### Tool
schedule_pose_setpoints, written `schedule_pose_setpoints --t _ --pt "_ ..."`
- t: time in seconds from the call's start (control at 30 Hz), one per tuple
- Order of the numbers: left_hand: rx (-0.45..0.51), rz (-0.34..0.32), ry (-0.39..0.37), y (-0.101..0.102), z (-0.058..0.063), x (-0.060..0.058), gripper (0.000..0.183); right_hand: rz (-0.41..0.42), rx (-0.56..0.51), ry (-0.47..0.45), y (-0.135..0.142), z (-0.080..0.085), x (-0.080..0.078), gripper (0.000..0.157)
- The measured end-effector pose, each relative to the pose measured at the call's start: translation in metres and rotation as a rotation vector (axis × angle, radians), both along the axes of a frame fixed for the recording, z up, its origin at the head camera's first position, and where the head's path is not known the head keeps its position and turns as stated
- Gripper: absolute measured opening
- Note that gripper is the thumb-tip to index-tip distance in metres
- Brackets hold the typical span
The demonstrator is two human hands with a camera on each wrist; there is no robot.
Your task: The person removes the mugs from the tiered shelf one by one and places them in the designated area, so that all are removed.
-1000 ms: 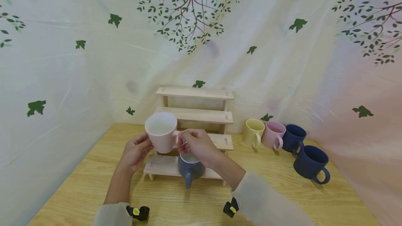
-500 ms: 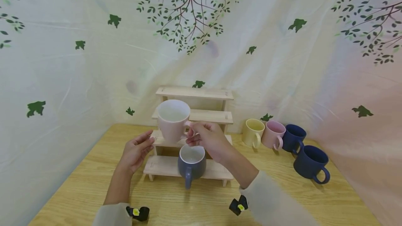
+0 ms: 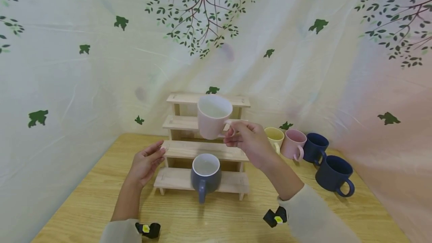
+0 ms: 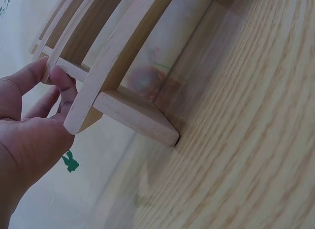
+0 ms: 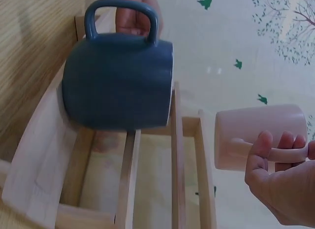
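Observation:
My right hand point(image 3: 248, 141) holds a pale pink mug point(image 3: 214, 117) by its handle, upright in the air before the upper tiers of a stepped wooden shelf point(image 3: 202, 149). The same mug point(image 5: 261, 135) shows at the right of the right wrist view, fingers and thumb around its handle. At the shelf's left end, my left hand point(image 3: 147, 163) pinches the tip of the second board from the bottom, as the left wrist view shows point(image 4: 44, 106). A blue-grey mug point(image 3: 206, 175) with a white inside stands on the lowest board, handle toward me.
To the right on the wooden table point(image 3: 216, 220) stand a yellow mug point(image 3: 275, 135), a pink mug point(image 3: 293, 145) and a dark blue mug point(image 3: 314, 147). Another dark blue mug point(image 3: 332, 173) sits nearer. A leaf-patterned curtain point(image 3: 141, 70) hangs behind the shelf.
My right hand has carried the pale pink mug rightward and up, away from my left hand. The left hand, earlier at the mug's side, has stayed by the shelf's left end.

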State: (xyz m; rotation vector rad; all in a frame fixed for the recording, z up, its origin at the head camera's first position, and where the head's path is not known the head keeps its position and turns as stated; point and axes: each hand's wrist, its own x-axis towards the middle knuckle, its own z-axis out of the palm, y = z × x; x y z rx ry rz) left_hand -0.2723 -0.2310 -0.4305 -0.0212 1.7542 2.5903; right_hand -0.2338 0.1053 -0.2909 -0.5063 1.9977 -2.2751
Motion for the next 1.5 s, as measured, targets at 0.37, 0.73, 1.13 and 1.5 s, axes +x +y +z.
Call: schedule_pose_setpoints --t 0.37,0.73,1.13,1.5 --pt "0.020 0.001 0.001 -0.002 -0.003 -0.002 0.053 -0.084 -0.076 -0.017 0.047 0.000 0.001 0.033" --pt "0.018 -0.006 0.008 -0.002 -0.002 -0.001 0.052 -0.238 -0.136 0.015 0.090 -0.010 0.008 0.033" --pt "0.028 0.000 0.003 -0.001 -0.002 -0.002 0.054 -0.355 -0.256 0.017 0.135 -0.044 0.013 0.033" --pt "0.051 0.002 0.006 -0.001 -0.003 0.000 0.050 -0.467 -0.174 -0.074 0.174 -0.081 0.023 0.036"
